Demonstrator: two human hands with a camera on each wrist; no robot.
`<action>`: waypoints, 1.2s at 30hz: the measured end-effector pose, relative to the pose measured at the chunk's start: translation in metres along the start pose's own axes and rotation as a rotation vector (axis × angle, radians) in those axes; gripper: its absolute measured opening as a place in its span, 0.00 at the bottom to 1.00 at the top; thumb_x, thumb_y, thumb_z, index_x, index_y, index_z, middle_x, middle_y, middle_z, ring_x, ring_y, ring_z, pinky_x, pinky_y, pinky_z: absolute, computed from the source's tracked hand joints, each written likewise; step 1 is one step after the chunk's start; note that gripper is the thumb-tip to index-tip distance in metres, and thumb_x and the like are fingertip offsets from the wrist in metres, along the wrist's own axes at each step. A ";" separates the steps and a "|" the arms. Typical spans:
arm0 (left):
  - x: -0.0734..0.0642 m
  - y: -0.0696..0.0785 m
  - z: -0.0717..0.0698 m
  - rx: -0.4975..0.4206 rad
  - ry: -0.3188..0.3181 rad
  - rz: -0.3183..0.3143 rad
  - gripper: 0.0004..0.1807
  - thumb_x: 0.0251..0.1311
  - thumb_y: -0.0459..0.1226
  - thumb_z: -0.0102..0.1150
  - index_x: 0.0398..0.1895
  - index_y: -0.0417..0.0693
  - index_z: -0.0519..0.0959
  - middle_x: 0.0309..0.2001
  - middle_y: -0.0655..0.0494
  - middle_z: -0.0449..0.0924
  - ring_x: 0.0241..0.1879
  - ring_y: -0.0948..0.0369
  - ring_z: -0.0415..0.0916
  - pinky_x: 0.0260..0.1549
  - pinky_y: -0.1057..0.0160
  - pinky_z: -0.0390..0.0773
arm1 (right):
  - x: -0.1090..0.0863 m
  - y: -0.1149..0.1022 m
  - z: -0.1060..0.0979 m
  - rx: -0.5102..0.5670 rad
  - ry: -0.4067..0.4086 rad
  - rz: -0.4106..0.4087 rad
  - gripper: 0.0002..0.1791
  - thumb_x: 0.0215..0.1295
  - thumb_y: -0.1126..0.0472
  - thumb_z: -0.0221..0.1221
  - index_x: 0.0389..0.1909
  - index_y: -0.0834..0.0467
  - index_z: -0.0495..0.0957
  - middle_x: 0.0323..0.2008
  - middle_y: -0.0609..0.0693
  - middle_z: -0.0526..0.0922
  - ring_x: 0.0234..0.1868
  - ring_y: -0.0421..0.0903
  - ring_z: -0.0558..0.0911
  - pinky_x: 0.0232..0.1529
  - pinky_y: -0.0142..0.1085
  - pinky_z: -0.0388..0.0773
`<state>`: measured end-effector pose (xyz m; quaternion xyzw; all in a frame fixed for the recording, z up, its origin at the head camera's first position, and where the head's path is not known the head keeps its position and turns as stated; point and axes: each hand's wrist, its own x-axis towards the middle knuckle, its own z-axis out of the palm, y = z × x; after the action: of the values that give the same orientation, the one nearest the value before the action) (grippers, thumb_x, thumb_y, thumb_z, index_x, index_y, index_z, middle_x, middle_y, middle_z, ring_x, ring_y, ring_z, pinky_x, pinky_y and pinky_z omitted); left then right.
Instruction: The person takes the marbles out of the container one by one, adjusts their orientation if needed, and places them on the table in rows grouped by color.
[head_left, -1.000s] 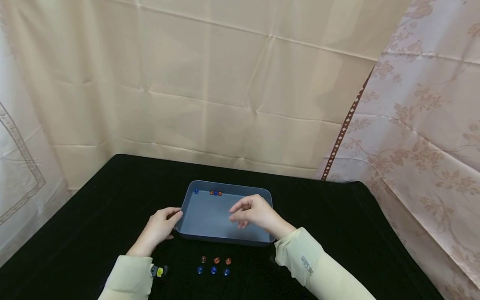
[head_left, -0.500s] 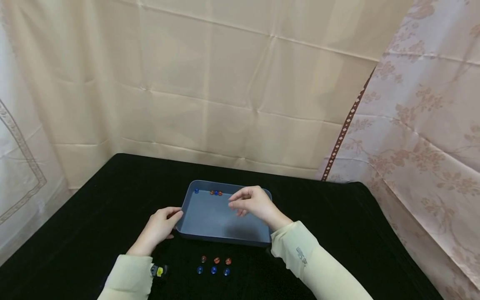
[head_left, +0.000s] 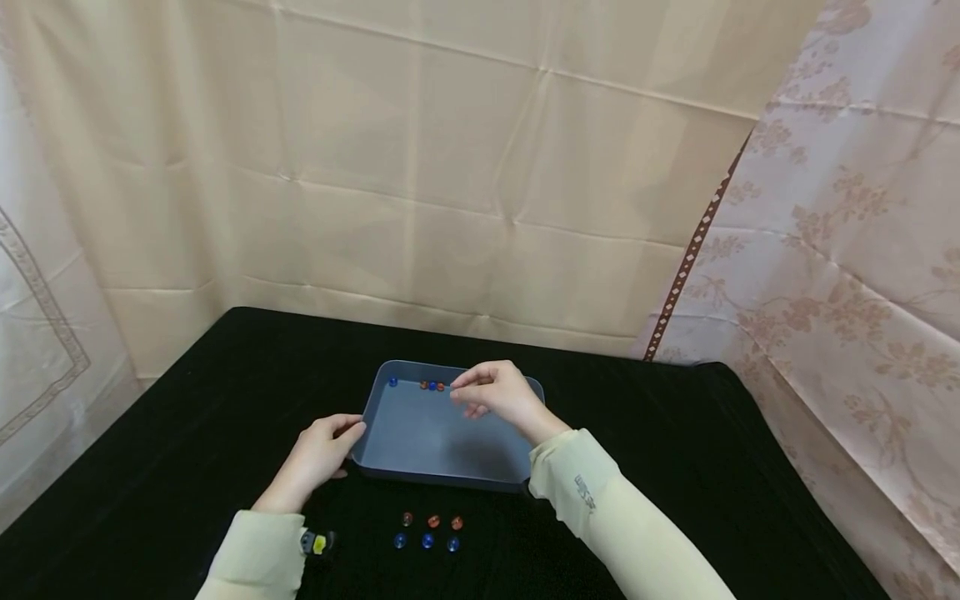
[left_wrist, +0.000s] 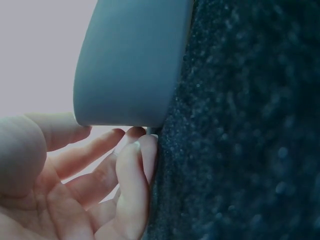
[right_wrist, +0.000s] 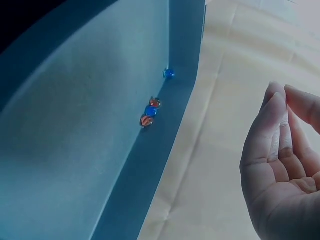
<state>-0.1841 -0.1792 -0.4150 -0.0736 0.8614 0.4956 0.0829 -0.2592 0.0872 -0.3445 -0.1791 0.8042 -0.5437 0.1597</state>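
A shallow blue-grey tray lies on the black cloth. My left hand holds its left side, the thumb at the rim; in the left wrist view the other fingers lie by the outer wall. Over the tray's right half hovers my right hand, thumb and index tips close together, and no object shows between them in the right wrist view. Along the far wall, a blue marble sits between two orange marbles. Another blue marble is near the far left corner.
In front of the tray, on the black-covered table, are a row of orange marbles and a nearer row of blue marbles. A beige curtain hangs behind the table, and a floral curtain at the right.
My right hand has moved away from me across the tray and slightly left, toward the marbles at the far wall. The left hand, tray and marbles have stayed put.
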 end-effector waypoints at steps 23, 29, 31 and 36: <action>0.000 0.000 -0.001 0.003 0.003 -0.008 0.25 0.75 0.43 0.46 0.65 0.35 0.69 0.52 0.39 0.79 0.44 0.53 0.80 0.37 0.55 0.86 | 0.026 -0.001 0.003 0.071 0.021 0.030 0.15 0.64 0.63 0.64 0.47 0.68 0.82 0.40 0.60 0.89 0.26 0.41 0.85 0.37 0.37 0.87; 0.000 0.001 0.001 0.002 0.003 -0.001 0.24 0.75 0.43 0.46 0.65 0.35 0.70 0.51 0.39 0.79 0.44 0.53 0.80 0.36 0.55 0.86 | 0.034 0.000 0.004 0.109 0.006 0.037 0.17 0.64 0.63 0.64 0.49 0.70 0.81 0.43 0.65 0.87 0.27 0.41 0.85 0.39 0.39 0.87; 0.000 0.002 0.001 0.002 0.003 -0.001 0.24 0.75 0.43 0.46 0.65 0.35 0.70 0.52 0.39 0.79 0.44 0.53 0.80 0.36 0.55 0.86 | 0.036 0.001 0.005 0.109 0.005 0.037 0.17 0.63 0.63 0.65 0.48 0.69 0.81 0.41 0.64 0.88 0.26 0.41 0.85 0.39 0.40 0.87; -0.002 0.003 0.000 0.001 0.006 -0.010 0.24 0.75 0.43 0.45 0.65 0.35 0.69 0.53 0.38 0.79 0.44 0.53 0.80 0.36 0.55 0.86 | 0.043 0.003 0.008 0.094 0.010 0.036 0.17 0.62 0.62 0.66 0.47 0.69 0.82 0.36 0.59 0.89 0.26 0.44 0.86 0.42 0.45 0.87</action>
<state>-0.1831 -0.1772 -0.4122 -0.0792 0.8616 0.4946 0.0826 -0.2935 0.0619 -0.3531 -0.1542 0.7818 -0.5788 0.1734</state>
